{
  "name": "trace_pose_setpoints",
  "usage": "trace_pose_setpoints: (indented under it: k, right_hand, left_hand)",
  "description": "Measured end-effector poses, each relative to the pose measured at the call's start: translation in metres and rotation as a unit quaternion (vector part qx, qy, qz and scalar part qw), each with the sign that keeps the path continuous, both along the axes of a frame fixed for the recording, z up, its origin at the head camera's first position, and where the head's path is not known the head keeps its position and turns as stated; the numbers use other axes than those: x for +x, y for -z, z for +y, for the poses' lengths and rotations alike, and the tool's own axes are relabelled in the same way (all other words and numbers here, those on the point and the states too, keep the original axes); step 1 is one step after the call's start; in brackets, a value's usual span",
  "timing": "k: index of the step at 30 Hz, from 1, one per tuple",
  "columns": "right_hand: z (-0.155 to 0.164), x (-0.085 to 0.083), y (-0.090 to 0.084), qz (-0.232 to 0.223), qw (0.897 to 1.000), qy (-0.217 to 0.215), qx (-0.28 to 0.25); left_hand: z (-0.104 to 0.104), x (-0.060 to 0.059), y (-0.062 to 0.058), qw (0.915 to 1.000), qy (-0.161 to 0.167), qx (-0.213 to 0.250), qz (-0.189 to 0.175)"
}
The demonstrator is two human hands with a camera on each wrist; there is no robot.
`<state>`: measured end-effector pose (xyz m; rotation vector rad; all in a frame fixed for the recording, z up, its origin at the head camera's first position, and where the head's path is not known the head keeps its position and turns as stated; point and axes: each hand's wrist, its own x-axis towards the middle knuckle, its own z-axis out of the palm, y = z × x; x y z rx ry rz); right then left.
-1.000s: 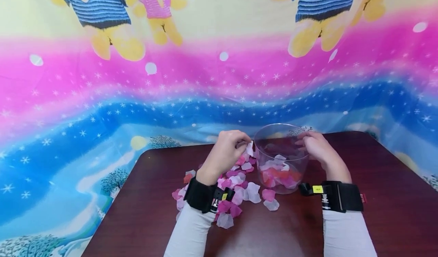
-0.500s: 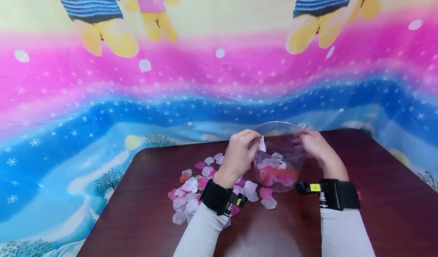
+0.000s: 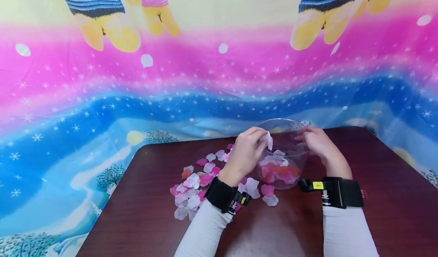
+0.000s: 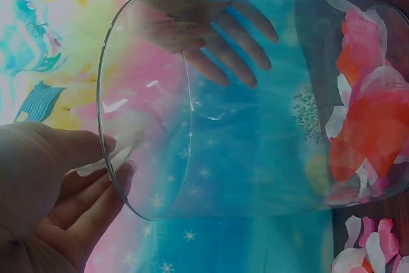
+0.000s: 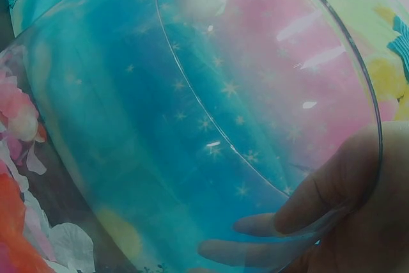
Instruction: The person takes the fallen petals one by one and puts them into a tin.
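**Bright backdrop behind a dark table**

A dark reddish-brown wooden table [image 3: 393, 211] fills the lower middle and lower right of the head view. Behind it, across the upper frame, hangs a glossy printed cloth backdrop [image 3: 137, 97] with pink, blue and pale yellow bands, white stars and snowflakes. Yellow cartoon bears in striped shirts [image 3: 99, 10] sit along the top edge, and small snowy trees [image 3: 161, 137] appear at centre left.

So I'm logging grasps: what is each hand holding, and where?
The left hand pinches a white petal by its edge at the clear container rim; the right hand grips the container's far-side wall at the rim.
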<state>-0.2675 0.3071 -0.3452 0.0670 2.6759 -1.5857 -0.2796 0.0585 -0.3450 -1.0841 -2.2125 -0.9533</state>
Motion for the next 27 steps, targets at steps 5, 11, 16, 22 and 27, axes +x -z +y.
trace_pose_setpoints:
  k: [5, 11, 16, 22, 27]
  right_hand:
    - [0.000, -0.001, 0.000, 0.000, 1.000, 0.001, 0.002]
    - [0.000, -0.002, -0.002, -0.005, 1.000, 0.000, -0.001]
    - [0.000, -0.002, -0.001, -0.003, 1.000, 0.001, 0.001]
    - [0.000, -0.002, 0.001, -0.002, 1.000, 0.002, 0.001]
    - [0.001, -0.002, 0.000, -0.002, 1.000, 0.001, -0.002]
  left_hand:
    - [-0.001, 0.000, -0.001, 0.9999, -0.006, -0.010, 0.006]
    - [-0.003, 0.000, -0.003, 0.9996, -0.014, -0.025, 0.000]
    - [-0.004, 0.000, -0.004, 0.9995, -0.007, -0.027, -0.017]
    - [-0.011, 0.003, -0.010, 0.9988, -0.013, -0.045, -0.014]
    - [-0.029, 0.005, -0.022, 0.9975, -0.032, -0.061, -0.017]
